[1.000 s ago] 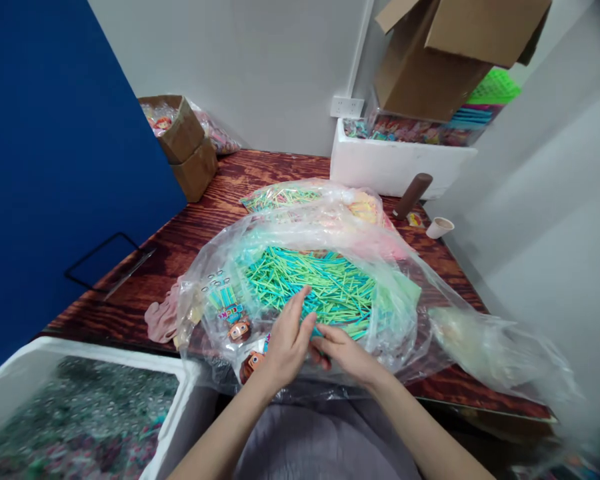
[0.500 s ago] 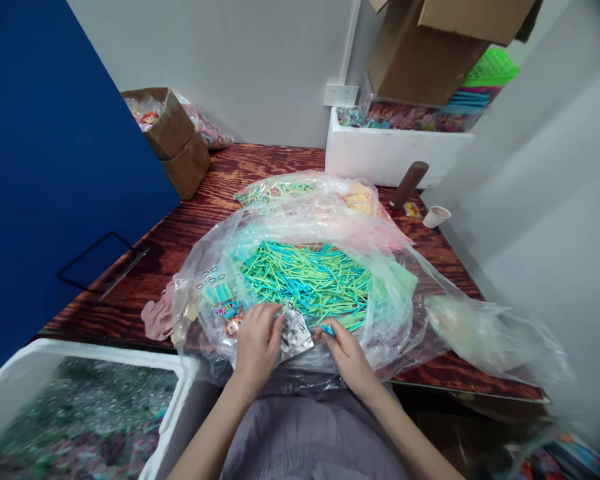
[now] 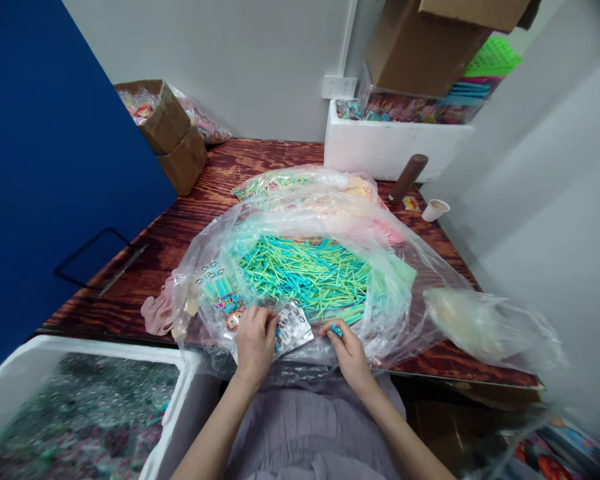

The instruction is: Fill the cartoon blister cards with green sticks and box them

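A large clear plastic bag (image 3: 395,333) lies spread on the table, with a heap of thin green and blue sticks (image 3: 305,273) in its mouth. My left hand (image 3: 255,343) is closed on the left part of a small silver-white printed packet (image 3: 295,325) at the heap's near edge. Just right of this packet, my right hand (image 3: 350,353) pinches a small bundle of blue sticks (image 3: 336,330), whose ends point up. Left of my left hand lies another packet (image 3: 223,297) with a cartoon face, green-blue sticks showing through it.
A white foam box (image 3: 180,393) of shiny wrapped pieces stands at front left. Pink gloves (image 3: 159,310) lie by the bag. Behind are a brown cylinder (image 3: 409,178), a paper cup (image 3: 435,210), a cardboard box (image 3: 180,147) and another foam box (image 3: 390,147). A blue panel (image 3: 55,167) borders the left.
My right hand has shifted slightly right, and the bundle in it has turned so its ends face up. My left hand stays at the packet. The view has tilted slightly.
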Tool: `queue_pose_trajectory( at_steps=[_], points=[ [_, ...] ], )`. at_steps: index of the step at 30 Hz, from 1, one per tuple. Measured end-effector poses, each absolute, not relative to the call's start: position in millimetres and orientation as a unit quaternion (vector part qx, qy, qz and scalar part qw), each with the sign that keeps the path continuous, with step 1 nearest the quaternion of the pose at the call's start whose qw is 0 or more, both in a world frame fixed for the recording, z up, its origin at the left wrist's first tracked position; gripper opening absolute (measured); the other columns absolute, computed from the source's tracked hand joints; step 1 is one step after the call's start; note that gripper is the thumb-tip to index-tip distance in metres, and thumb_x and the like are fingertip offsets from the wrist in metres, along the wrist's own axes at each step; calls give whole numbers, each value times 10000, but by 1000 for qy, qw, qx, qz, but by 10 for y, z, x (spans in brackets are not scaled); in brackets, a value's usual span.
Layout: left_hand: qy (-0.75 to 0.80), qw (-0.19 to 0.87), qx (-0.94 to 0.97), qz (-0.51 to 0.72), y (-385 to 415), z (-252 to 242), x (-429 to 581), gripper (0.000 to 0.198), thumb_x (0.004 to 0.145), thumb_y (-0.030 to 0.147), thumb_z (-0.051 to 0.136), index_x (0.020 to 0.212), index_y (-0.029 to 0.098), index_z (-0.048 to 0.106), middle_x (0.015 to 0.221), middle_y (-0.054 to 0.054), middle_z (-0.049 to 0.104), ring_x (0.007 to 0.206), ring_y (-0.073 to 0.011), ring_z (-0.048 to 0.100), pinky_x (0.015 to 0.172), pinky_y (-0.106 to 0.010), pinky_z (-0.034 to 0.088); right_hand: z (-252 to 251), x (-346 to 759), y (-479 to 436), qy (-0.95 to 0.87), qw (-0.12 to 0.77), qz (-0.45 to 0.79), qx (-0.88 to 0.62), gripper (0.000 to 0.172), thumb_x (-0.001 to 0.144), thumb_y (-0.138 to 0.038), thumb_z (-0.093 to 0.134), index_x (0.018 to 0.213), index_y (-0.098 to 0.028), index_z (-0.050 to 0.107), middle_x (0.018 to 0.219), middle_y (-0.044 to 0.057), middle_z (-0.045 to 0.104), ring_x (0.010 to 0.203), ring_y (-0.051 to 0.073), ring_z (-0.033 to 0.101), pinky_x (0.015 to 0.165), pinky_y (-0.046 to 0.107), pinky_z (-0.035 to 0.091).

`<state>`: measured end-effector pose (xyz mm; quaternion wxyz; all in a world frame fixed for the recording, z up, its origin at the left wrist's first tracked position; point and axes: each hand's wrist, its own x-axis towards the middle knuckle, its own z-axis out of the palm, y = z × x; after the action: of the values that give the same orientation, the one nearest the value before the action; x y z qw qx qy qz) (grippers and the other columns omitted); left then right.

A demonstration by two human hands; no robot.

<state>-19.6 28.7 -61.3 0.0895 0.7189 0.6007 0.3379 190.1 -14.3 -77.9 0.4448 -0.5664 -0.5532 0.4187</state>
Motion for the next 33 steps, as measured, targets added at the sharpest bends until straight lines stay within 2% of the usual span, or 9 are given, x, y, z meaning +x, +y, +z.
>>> queue_pose_trajectory(
  at_steps=[10, 13, 17, 20, 22, 24, 26, 29, 33],
  points=[
    [612, 114, 714, 320, 316, -631, -237, 308, 963, 305, 419, 787, 195, 646, 760, -48, 604, 753, -210, 585, 702, -316, 414, -818, 1912, -160, -548, 455, 424, -560, 162, 942, -291, 452, 888, -220, 587, 885, 30, 636, 901, 205, 594, 847, 296, 418],
    [611, 133, 711, 322, 347, -619, -266, 308, 967, 326, 412, 917, 198, 688, 812, -58, 659, 800, -218, 617, 739, -319, 431, -819, 1918, -160, -551, 456, 423, -556, 170, 945, -290, 450, 896, -218, 596, 891, 31, 641, 904, 205, 592, 844, 296, 417],
    [598, 190, 691, 360, 373, -538, -298, 324, 953, 357, 448, 1128, 207, 676, 1019, -82, 718, 937, -230, 646, 855, -346, 445, -815, 1923, -161, -556, 457, 422, -552, 181, 946, -298, 456, 908, -214, 613, 902, 35, 651, 915, 205, 595, 848, 294, 419],
    [593, 282, 632, 411, 397, -409, -340, 308, 912, 384, 510, 1050, 196, 711, 1074, -82, 717, 1004, -236, 637, 901, -349, 443, -815, 1921, -163, -555, 458, 418, -554, 186, 946, -306, 454, 903, -216, 612, 894, 36, 654, 906, 207, 599, 843, 295, 421],
    [596, 372, 551, 451, 422, -297, -386, 293, 855, 413, 581, 978, 189, 725, 1016, -65, 728, 975, -225, 640, 879, -327, 456, -812, 1917, -166, -555, 456, 416, -557, 185, 944, -307, 454, 898, -219, 609, 889, 37, 653, 897, 209, 598, 838, 297, 423],
    [593, 448, 448, 497, 450, -179, -436, 283, 766, 441, 671, 879, 184, 712, 867, -30, 718, 826, -187, 639, 773, -284, 477, -806, 1912, -170, -559, 453, 413, -558, 178, 942, -303, 456, 899, -219, 607, 887, 36, 650, 895, 209, 597, 836, 298, 423],
    [570, 507, 363, 536, 469, -72, -469, 296, 690, 461, 730, 727, 182, 639, 656, 23, 615, 610, -128, 558, 642, -248, 465, -799, 1905, -173, -561, 451, 411, -559, 177, 944, -297, 450, 896, -220, 603, 881, 34, 643, 894, 206, 595, 834, 297, 423],
    [533, 552, 317, 558, 453, 16, -462, 386, 670, 479, 739, 611, 194, 486, 519, 77, 406, 463, -77, 384, 524, -221, 408, -791, 1894, -174, -558, 452, 412, -561, 171, 945, -287, 443, 891, -225, 593, 874, 33, 639, 895, 203, 595, 839, 296, 423],
    [550, 552, 359, 514, 365, -42, -392, 389, 707, 511, 705, 640, 187, 499, 569, 51, 474, 500, -88, 425, 493, -205, 376, -791, 1885, -176, -552, 455, 413, -563, 162, 938, -289, 449, 884, -227, 588, 871, 36, 643, 894, 210, 597, 835, 299, 427]
  ],
)
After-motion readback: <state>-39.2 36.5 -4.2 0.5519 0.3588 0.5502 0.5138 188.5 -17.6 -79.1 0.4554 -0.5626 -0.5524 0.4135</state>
